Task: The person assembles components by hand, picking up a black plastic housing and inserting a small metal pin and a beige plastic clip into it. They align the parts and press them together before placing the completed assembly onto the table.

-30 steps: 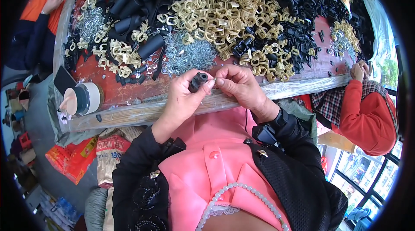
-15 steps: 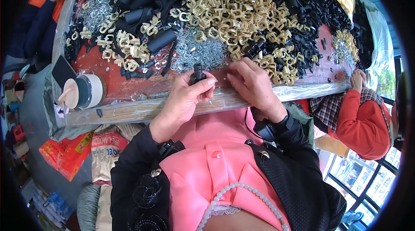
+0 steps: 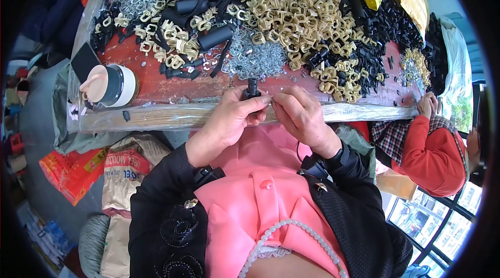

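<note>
Where the red worktop [image 3: 172, 88] ends in a pale wooden edge rail [image 3: 156, 116], a beige-and-black lidded cup [image 3: 109, 85] stands alone at far left. Left hand [image 3: 232, 119], fingers curled, pinches a small black plastic cylindrical part [image 3: 252, 90] just above the rail. Right hand [image 3: 299, 116] meets it, fingertips closed against the same part; whether they grip anything else is unclear. Silver wire clips [image 3: 255, 59] lie just beyond; tan plastic rings [image 3: 297, 17] crowd farther back. At right, a red-sleeved co-worker's hand [image 3: 429, 103] rests on the rail.
</note>
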The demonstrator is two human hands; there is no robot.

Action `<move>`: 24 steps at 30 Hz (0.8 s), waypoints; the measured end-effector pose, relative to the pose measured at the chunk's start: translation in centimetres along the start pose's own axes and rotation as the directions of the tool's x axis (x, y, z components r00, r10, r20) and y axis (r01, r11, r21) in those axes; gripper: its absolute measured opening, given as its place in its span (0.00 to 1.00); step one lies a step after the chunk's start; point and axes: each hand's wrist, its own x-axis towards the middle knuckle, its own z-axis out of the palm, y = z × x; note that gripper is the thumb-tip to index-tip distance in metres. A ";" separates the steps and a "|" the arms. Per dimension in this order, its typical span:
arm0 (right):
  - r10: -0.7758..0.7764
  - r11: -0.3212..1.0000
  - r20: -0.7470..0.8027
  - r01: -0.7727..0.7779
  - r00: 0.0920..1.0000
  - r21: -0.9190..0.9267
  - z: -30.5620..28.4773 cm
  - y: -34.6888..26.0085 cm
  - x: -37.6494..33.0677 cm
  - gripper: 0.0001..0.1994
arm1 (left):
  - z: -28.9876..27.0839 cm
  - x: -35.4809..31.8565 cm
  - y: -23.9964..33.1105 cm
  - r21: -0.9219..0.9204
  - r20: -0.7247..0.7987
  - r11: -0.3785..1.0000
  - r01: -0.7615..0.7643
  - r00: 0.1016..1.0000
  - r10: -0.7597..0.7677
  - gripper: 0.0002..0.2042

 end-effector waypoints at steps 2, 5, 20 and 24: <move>0.056 0.996 0.006 -0.056 0.998 0.064 -0.1 0.2 -0.1 0.08 | 0.2 0.3 0.0 0.008 -0.008 1.000 0.012 1.000 -0.012 0.06; 0.173 0.965 0.028 -0.175 0.985 0.194 -0.3 0.8 -0.3 0.07 | 0.5 0.8 -0.1 0.024 -0.014 0.999 0.029 0.999 -0.029 0.06; 0.256 0.872 0.048 -0.252 0.965 0.420 -1.7 4.9 -1.8 0.04 | 1.6 4.0 -1.3 0.007 0.129 0.995 0.095 0.987 -0.095 0.18; 0.158 0.934 -0.005 -0.148 0.987 0.325 -1.6 4.5 -1.6 0.06 | 1.6 3.7 -1.5 0.090 0.120 0.994 0.068 0.990 -0.079 0.19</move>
